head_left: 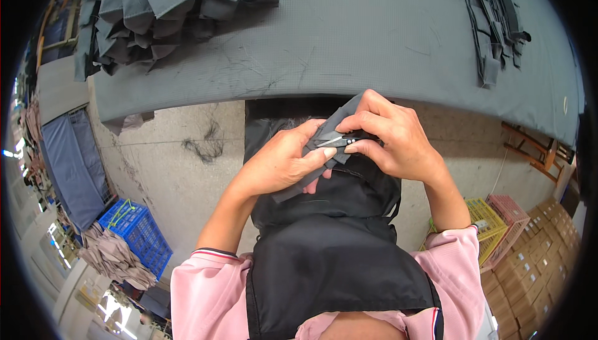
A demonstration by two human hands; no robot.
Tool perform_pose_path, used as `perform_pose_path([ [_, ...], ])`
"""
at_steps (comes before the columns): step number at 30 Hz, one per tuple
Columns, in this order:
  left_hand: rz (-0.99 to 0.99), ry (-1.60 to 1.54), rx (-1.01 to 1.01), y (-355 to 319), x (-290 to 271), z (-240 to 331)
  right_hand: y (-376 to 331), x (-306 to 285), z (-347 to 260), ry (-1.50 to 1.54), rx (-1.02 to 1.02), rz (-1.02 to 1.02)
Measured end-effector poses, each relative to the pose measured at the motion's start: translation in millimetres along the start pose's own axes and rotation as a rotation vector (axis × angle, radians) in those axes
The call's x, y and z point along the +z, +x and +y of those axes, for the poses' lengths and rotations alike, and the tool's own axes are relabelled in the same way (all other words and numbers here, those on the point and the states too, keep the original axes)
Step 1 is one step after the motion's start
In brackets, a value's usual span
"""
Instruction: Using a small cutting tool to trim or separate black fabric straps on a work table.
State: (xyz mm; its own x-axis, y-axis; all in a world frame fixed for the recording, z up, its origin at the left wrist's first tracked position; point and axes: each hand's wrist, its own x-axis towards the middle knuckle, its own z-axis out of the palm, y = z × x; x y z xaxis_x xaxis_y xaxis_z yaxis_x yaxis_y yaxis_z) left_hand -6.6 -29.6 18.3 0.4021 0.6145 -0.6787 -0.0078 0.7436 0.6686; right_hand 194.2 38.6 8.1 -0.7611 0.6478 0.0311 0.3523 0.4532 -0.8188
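My right hand (pixel 385 134) is closed around a small pair of thread snips (pixel 336 141), its metal blades pointing left. A folded strip of dark grey fabric (pixel 341 116) is pinched in my left hand (pixel 288 159), with the thumb on top and fingertips showing below. The snip blades lie against the fabric beside my left thumb. Both hands are close together over my lap, just in front of the table edge. Part of the snips' handle is hidden inside my right hand.
A table under grey cloth (pixel 367 41) spans the far side, strewn with loose threads. Grey fabric pieces (pixel 156 4) are heaped at its left; narrow strips (pixel 492 16) lie at its right. A blue crate (pixel 140 231), yellow crate (pixel 489 221) and cardboard boxes (pixel 529 271) stand on the floor.
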Motion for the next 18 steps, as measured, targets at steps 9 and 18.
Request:
perform_pose_path([
  [9,-0.11,0.012,-0.054,-2.7,-7.0,0.7,1.0,-0.5,5.4,0.058,-0.059,-0.032],
  [18,-0.05,-0.024,-0.036,-1.9,-4.2,-0.6,-12.4,4.2,-2.7,0.173,0.102,0.134],
])
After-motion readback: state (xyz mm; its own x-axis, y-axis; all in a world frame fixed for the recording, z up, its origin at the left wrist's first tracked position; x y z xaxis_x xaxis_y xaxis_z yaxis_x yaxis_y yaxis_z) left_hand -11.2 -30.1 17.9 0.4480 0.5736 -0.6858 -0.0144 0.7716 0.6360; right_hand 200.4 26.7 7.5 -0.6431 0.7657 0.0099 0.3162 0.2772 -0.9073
